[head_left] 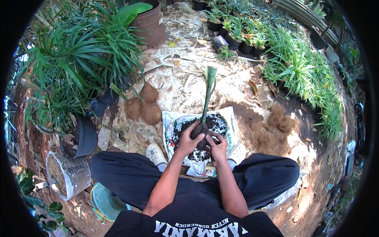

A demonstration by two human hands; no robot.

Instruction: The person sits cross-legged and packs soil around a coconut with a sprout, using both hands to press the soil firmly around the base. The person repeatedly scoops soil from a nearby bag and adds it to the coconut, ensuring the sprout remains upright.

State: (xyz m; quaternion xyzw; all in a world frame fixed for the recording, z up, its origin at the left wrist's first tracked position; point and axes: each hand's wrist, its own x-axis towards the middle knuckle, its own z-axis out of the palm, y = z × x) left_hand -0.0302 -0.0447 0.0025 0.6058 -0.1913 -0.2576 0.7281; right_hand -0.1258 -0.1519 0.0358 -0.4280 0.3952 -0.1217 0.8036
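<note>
— So, how far has the work got, as seen from the head view?

— Three wrapped root balls are laid on the ground, so those look finished. A fourth plant is held upright over the sack, its root ball clasped by the left hand and pressed by the right hand. No wrapping is seen on it yet.

— And the containers?

— Dark soil is held in the opened sack. A pale bag of sandy mix is stood at the left, beside a black pot.
</note>
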